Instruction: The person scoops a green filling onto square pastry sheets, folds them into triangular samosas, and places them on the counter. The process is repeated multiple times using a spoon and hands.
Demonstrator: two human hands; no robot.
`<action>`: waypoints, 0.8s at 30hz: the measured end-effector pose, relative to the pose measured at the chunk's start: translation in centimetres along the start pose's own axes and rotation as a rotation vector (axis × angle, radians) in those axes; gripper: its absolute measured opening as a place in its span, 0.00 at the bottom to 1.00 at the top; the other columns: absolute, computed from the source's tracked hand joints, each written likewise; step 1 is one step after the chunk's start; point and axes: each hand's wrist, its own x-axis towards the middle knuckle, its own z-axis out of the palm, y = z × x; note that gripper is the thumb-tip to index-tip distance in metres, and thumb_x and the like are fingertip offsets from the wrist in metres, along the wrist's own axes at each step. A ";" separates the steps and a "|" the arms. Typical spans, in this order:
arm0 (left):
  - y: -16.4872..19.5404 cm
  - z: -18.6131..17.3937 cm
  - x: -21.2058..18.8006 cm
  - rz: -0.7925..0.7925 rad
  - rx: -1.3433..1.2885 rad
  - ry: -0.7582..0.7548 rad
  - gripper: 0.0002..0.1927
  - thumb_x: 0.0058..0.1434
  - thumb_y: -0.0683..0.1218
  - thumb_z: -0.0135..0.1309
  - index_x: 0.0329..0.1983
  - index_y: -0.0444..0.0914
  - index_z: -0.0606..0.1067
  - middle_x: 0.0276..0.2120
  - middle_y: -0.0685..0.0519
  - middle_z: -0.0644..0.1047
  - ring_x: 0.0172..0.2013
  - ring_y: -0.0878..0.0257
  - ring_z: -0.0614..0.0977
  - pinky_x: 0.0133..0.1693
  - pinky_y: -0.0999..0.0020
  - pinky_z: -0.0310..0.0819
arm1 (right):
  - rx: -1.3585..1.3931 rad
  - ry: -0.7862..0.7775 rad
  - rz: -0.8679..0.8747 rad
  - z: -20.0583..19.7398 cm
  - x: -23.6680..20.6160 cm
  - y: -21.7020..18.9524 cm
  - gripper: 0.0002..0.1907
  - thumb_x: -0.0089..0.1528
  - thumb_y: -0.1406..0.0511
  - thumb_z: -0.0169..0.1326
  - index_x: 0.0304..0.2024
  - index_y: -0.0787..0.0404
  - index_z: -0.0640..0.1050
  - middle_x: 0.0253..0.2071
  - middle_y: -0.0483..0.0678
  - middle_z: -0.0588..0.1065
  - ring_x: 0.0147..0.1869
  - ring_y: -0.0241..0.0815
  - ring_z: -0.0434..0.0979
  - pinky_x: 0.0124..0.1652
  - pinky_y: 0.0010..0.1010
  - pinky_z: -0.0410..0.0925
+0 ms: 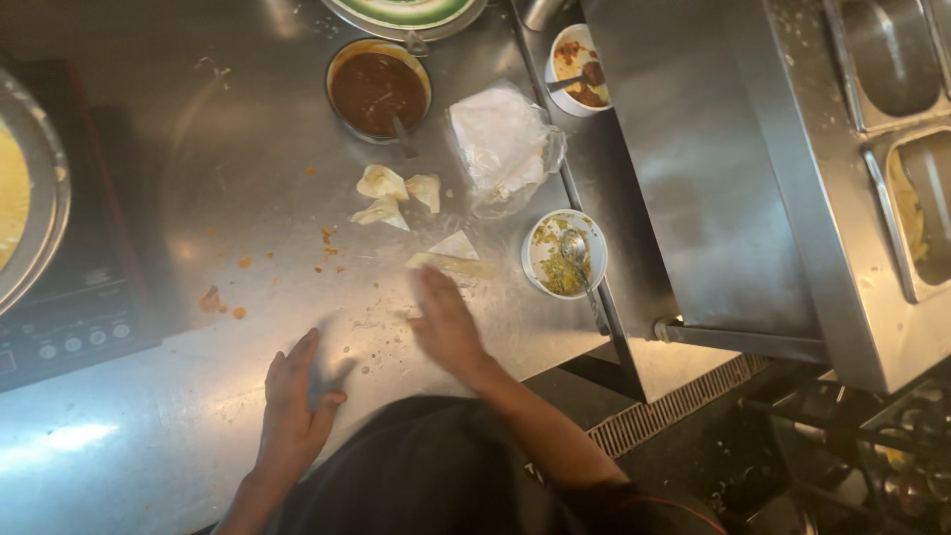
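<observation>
Steel kitchen counter, pretty sauce-splattered, cooktop off to the left.
Crumpled clear plastic bag sits beside the folded dumplings; left hand flat and open, right hand open, blurry, just below a wrapper.

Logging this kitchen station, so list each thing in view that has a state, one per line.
Left hand: empty, flat on the steel counter.
Right hand: empty, blurred, by the folded wrapper.
Folded dumplings: three, lying together.
Brown sauce bowl: nearly full.
Green filling bowl: partly full, spoon inside.
Plastic bag: crumpled.
</observation>
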 end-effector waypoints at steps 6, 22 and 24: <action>0.2 0.6 0.0 -0.037 -0.040 0.048 0.36 0.59 0.47 0.58 0.70 0.34 0.61 0.67 0.40 0.67 0.66 0.40 0.67 0.69 0.45 0.52 | -0.054 0.334 0.107 -4.6 2.2 3.7 0.24 0.65 0.60 0.60 0.61 0.62 0.72 0.63 0.55 0.71 0.70 0.56 0.68 0.69 0.45 0.62; 0.4 0.7 0.8 -0.036 -0.043 0.097 0.35 0.61 0.50 0.58 0.68 0.33 0.63 0.67 0.37 0.67 0.65 0.38 0.68 0.65 0.47 0.60 | -0.499 -0.296 -0.138 -10.7 6.0 6.2 0.40 0.66 0.51 0.50 0.75 0.61 0.56 0.78 0.58 0.47 0.82 0.58 0.40 0.75 0.48 0.42; 0.4 0.8 0.6 -0.036 -0.053 0.098 0.34 0.61 0.49 0.58 0.68 0.33 0.63 0.67 0.37 0.67 0.65 0.38 0.68 0.64 0.47 0.61 | -0.509 -0.290 -0.179 -9.7 6.4 6.7 0.40 0.66 0.51 0.50 0.74 0.62 0.56 0.78 0.59 0.47 0.82 0.58 0.40 0.75 0.49 0.42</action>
